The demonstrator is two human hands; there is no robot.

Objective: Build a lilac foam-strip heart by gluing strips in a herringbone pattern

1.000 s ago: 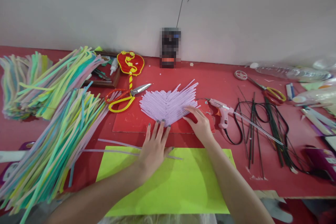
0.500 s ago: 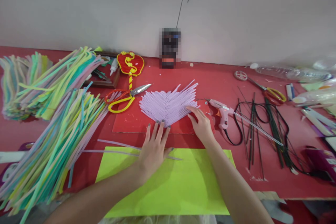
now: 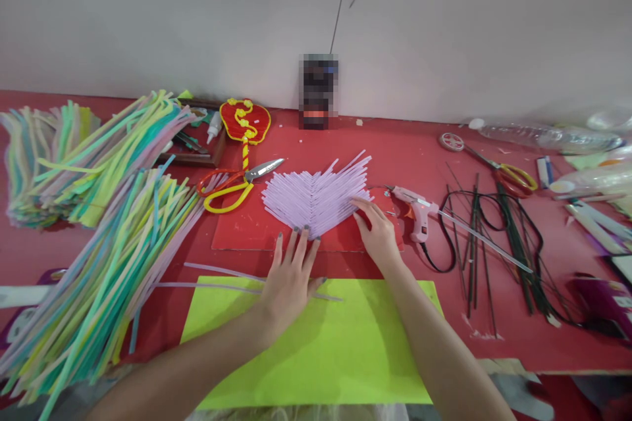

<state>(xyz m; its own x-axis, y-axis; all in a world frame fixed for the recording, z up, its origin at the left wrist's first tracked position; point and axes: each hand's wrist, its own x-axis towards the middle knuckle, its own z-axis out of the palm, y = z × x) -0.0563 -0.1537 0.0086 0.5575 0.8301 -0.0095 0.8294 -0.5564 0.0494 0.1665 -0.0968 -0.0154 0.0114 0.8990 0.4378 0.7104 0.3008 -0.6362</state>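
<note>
Red tabletop, grey wall, and a lilac chenille-stem heart near the middle.

Fingers spread wide, the left hand reaches the heart's near tip, with two loose lilac stems passing beneath it; the right hand has thumb and forefinger narrowly parted at the right edge, though whether it grips a stem I cannot tell. Under the heart lies a red board, with a lime-green sheet nearer. Left are red-and-yellow-handled scissors and stem bundles; right, a pink glue gun.

The left hand has nails painted dark grey; both forearms are bare; nails on the right hand are too small to judge.
</note>
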